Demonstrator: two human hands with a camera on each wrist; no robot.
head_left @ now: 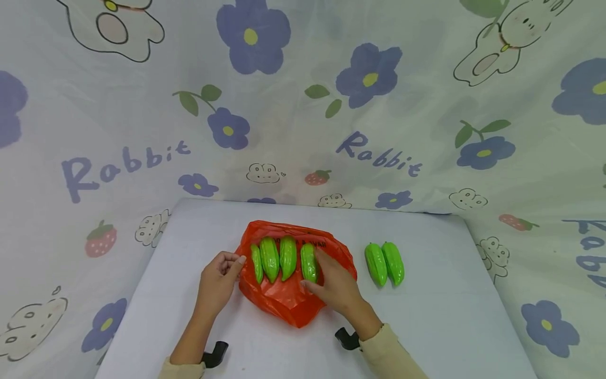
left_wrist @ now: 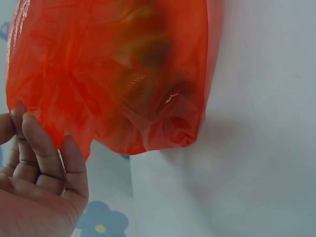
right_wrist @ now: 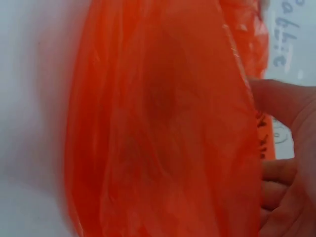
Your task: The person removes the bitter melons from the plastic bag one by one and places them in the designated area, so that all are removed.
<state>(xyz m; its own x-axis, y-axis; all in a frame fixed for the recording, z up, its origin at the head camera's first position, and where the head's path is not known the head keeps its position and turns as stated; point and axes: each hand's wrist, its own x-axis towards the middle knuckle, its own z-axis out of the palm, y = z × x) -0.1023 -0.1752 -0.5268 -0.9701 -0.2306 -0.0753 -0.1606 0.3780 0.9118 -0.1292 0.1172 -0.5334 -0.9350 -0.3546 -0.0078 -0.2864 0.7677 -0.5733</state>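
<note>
A red plastic bag (head_left: 286, 302) lies spread with its mouth open, and several glossy green, ridged, cucumber-like vegetables (head_left: 270, 259) are side by side in it. My left hand (head_left: 220, 279) pinches the bag's left rim between thumb and fingers; in the left wrist view the fingers (left_wrist: 42, 153) are at the bag's edge. Over the bag's right side, my right hand (head_left: 338, 284) grips the rightmost cucumber-like vegetable (head_left: 309, 263), fingers near its top and thumb near its lower end. The bag wall hides that vegetable in the right wrist view.
Two more green cucumber-like vegetables (head_left: 384, 263) lie together on the white table (head_left: 454, 300), right of the bag. A patterned cloth (head_left: 293, 121) with flowers and rabbits hangs behind and around the table. Black wrist mounts (head_left: 215, 354) are on both forearms.
</note>
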